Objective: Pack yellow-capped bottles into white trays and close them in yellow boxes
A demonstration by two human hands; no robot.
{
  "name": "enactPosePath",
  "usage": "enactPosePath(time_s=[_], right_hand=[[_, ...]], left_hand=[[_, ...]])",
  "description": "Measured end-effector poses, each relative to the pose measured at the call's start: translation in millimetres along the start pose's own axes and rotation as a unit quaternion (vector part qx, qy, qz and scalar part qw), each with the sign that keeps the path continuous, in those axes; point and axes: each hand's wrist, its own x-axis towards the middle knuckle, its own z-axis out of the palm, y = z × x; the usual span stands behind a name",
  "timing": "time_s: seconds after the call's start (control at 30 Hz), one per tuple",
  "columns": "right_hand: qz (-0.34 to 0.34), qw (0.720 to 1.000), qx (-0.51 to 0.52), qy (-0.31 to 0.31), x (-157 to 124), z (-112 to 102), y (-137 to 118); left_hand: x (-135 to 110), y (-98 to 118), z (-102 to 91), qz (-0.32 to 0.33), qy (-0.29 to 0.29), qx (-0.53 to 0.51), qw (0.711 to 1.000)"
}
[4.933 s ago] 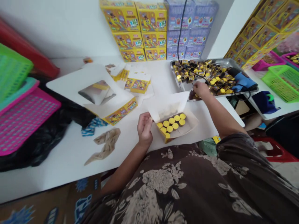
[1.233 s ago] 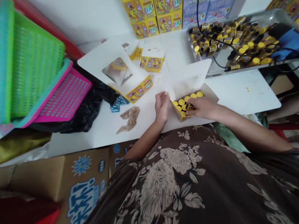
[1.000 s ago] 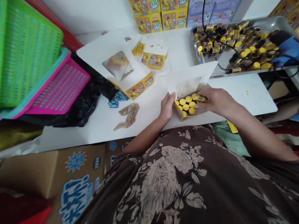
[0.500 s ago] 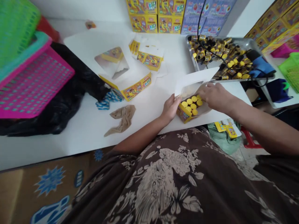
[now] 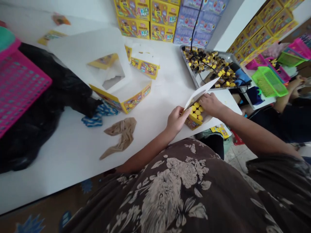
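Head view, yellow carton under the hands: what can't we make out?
- Yellow printed cardboard carton: far corner hidden by white card flap and right hand.
- Yellow-capped tubes: bodies hidden by carton walls; full count unclear.
- Steel tray: contents too small to count in head view.

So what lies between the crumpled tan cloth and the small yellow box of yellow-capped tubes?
In the head view: the person's left hand, against the small yellow box, then white tabletop out to the crumpled tan cloth.
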Motion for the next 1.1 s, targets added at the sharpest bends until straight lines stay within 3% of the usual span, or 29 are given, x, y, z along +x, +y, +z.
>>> enactPosePath(time_s=[0.07,0.17,0.23,0.3,0.33,0.4,0.5,0.6,0.67,0.8,0.9,0.97,1.03,1.1], right_hand=[[0.007,0.999,0.038,0.033,-3.6,3.7,5.3],[0.064,0.978,0.126,0.156,-26.9,26.4,16.9],[0.17,0.932,0.185,0.26,-54.5,56.7,18.8],[0.309,0.869,0.236,0.307,-88.7,98.5,10.2],[0.375,0.843,0.26,0.284,-106.9,122.4,1.3],[0.478,0.804,0.317,0.156,-143.0,171.5,-25.8],[0.507,0.76,0.406,-0.011,-189.4,234.1,-80.7],[0.51,0.718,0.467,-0.078,-220.6,272.4,-126.3],[0.517,0.693,0.491,-0.106,-231.5,289.9,-139.0],[0.523,0.664,0.512,-0.151,-229.2,323.7,-130.4],[0.515,0.661,0.518,-0.172,-215.7,344.3,-116.8],[0.508,0.662,0.521,-0.178,-206.7,354.6,-109.3],[0.5,0.664,0.526,-0.181,-198.0,364.0,-102.2],[0.489,0.664,0.535,-0.182,-188.8,373.8,-94.7]], left_hand=[[-0.1,-4.9,2.0,0.009,0.007,-0.005,1.0],[-2.8,-11.3,5.6,0.034,0.044,-0.025,0.998],[-6.2,-14.4,5.3,0.075,0.113,-0.011,0.991],[-10.3,-18.6,1.9,0.15,0.182,0.042,0.971],[-12.6,-21.8,-0.3,0.193,0.2,0.074,0.958],[-18.2,-31.2,-3.5,0.252,0.196,0.123,0.94],[-29.1,-49.6,-2.8,0.225,0.14,0.173,0.949],[-38.5,-60.6,3.9,0.175,0.094,0.238,0.951],[-39.0,-60.3,11.0,0.161,0.091,0.258,0.948],[-24.3,-56.8,21.1,0.122,0.116,0.261,0.951],[-20.6,-57.9,13.2,0.091,0.186,0.3,0.931],[-29.7,-56.7,4.2,0.106,0.225,0.322,0.914],[-42.6,-52.0,-1.0,0.15,0.209,0.348,0.901],[-49.1,-44.7,3.3,0.215,0.12,0.393,0.886]])
